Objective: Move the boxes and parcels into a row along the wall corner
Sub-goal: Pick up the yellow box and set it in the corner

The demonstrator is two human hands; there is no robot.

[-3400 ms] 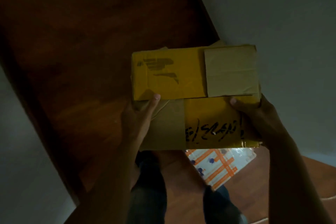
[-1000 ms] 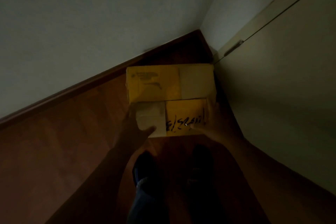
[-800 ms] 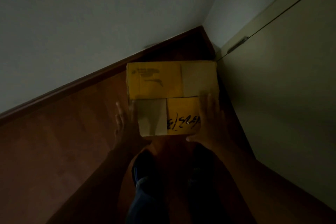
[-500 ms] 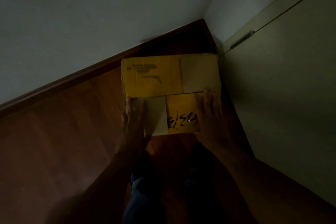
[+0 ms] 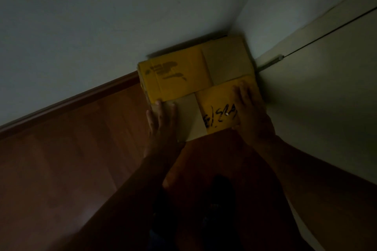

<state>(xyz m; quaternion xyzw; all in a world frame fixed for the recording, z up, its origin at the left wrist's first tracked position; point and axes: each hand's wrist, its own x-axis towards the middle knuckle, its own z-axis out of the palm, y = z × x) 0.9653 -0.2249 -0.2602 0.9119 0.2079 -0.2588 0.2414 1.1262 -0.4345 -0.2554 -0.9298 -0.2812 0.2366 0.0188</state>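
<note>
Both hands are lying flat, fingers spread, gripping nothing: left hand (image 5: 163,122) and right hand (image 5: 250,108) are pressing the yellow box (image 5: 195,79) sitting in the floor's (image 5: 71,159) corner.

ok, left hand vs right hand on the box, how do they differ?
Left hand rests on the plain tan patch at the yellow box's near-left corner; right hand covers the yellow patch, hiding part of the black scrawl. Left is by open floor; right is by the door side. Both lie flat, fingers extended.
</note>
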